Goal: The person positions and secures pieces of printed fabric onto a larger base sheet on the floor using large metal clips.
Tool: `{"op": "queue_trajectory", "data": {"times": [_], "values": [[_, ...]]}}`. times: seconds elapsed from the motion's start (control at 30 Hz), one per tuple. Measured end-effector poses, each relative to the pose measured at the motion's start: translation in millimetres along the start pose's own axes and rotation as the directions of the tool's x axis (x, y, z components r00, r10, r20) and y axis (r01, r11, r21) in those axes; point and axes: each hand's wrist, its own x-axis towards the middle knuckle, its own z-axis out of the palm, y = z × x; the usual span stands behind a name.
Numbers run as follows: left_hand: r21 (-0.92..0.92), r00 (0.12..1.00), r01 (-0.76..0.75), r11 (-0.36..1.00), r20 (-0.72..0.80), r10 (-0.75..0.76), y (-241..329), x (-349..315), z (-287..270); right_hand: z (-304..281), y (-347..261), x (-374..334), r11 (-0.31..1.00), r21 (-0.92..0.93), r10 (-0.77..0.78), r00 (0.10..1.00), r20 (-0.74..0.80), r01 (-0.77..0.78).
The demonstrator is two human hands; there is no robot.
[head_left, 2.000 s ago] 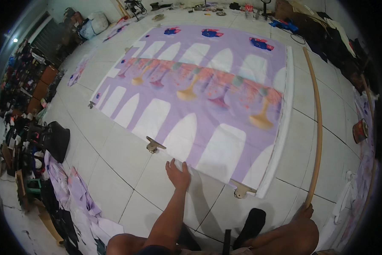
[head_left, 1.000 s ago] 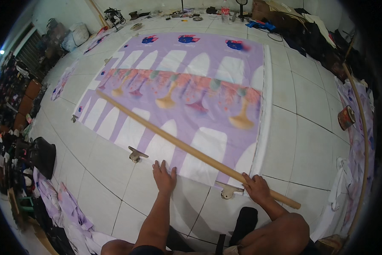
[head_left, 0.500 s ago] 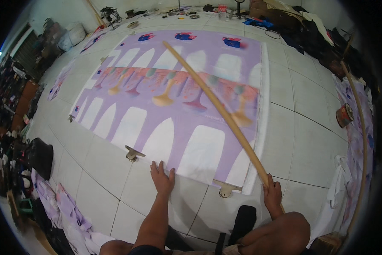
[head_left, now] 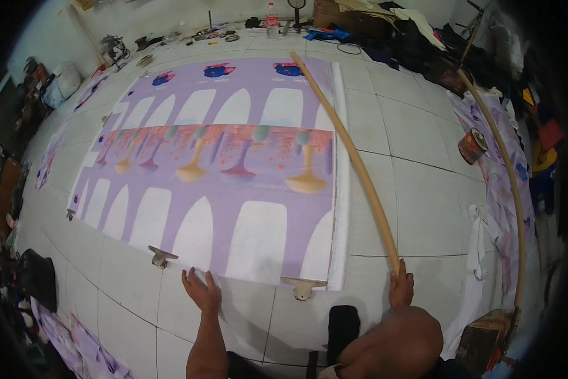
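A large purple printed sheet (head_left: 170, 192) with white arch shapes lies spread on the tiled floor. Metal bulldog clips (head_left: 162, 257) grip its near edge, and another clip (head_left: 303, 288) sits at the near right corner. My left hand (head_left: 202, 292) has its fingers spread on the floor by the near edge; whether they touch the sheet I cannot tell. In my right hand (head_left: 401, 289) is the near end of a long tan pole (head_left: 364, 174). The pole slants away along the sheet's right side, its far end over the far right corner.
Along the sheet's right edge runs a white strip (head_left: 339, 189). Farther right are a rusty can (head_left: 472, 146), a second pole (head_left: 508, 170) and crumpled purple fabric (head_left: 495, 208). A bottle (head_left: 271, 19) and small items line the back wall. A black container (head_left: 39, 278) stands at left.
The pole has swung right, from lying across the sheet to its right side. The view has turned, so the sheet appears farther left. My right hand still holds the pole.
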Motion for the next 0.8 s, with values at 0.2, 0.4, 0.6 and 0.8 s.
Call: {"op": "queue_trajectory", "data": {"times": [0.2,0.4,0.6,0.8], "values": [[-0.009,0.999,0.012,1.000,-0.029,-0.012,-10.1,1.5,-3.2,7.8,35.9,0.8,0.990,-0.025,0.136,0.989,-0.053,-0.137],[-0.014,0.998,0.046,0.999,-0.036,-0.046,-17.8,2.7,-8.1,13.1,41.4,9.2,0.986,0.096,0.142,0.985,-0.096,-0.132],[-0.018,0.992,0.071,0.997,-0.102,-0.073,-32.2,18.2,-10.4,-21.3,-15.2,35.9,0.990,0.131,-0.035,0.995,-0.094,0.047],[0.004,0.988,0.043,0.999,-0.148,-0.042,-28.5,50.0,-6.6,-34.9,-143.4,76.6,0.832,0.112,-0.551,0.832,0.058,0.543]]}}
